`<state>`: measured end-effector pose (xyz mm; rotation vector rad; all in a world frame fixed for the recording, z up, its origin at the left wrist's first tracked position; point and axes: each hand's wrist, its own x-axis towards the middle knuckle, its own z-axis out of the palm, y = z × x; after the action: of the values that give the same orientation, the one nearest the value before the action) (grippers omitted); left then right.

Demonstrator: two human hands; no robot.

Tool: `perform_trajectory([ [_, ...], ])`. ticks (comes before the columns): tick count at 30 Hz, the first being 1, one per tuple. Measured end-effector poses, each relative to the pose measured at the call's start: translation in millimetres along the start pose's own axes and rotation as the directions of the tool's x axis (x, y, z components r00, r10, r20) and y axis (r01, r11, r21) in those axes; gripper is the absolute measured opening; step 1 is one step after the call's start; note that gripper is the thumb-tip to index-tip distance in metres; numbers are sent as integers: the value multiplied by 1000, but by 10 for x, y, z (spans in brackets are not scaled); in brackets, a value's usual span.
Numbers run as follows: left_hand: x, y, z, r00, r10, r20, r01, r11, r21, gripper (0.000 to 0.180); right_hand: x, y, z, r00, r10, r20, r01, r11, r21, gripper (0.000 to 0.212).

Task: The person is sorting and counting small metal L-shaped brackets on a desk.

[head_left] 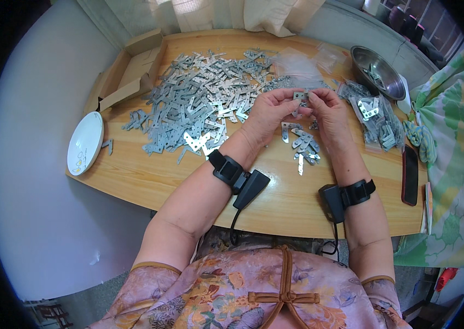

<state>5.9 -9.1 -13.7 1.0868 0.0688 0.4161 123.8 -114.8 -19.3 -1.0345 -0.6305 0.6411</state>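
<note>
Both my hands meet over the far middle of the table, fingers pinched around a small silver L-shaped corner bracket (300, 96) with holes. My left hand (271, 111) grips it from the left, and my right hand (328, 112) from the right. Whether a screw or other small part is also between the fingers is too small to tell. Just below the hands lies a small cluster of brackets (305, 143), several overlapping. A large heap of loose L-shaped brackets (188, 104) spreads to the left of my left hand.
An open cardboard box (128, 90) and a tilted white bowl (86, 143) stand at the left. Small screws (277, 83) and clear plastic bags (298, 64) lie at the back. To the right are bagged brackets (377, 123), a steel bowl (377, 71) and a dark phone (409, 175).
</note>
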Motion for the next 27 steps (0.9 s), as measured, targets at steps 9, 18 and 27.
perform_trajectory([
  [9,-13,18,28,1000,-8,22,8,1000,-30,38,-28,-26,50,989,-144,-24,140,982,-124,10],
  [18,-21,25,48,998,7,60,-5,999,-38,40,-27,-23,84,989,-147,-33,146,988,-40,10],
  [27,-23,14,61,997,33,73,-27,997,-77,43,0,-9,45,969,-238,-64,188,883,-430,11],
])
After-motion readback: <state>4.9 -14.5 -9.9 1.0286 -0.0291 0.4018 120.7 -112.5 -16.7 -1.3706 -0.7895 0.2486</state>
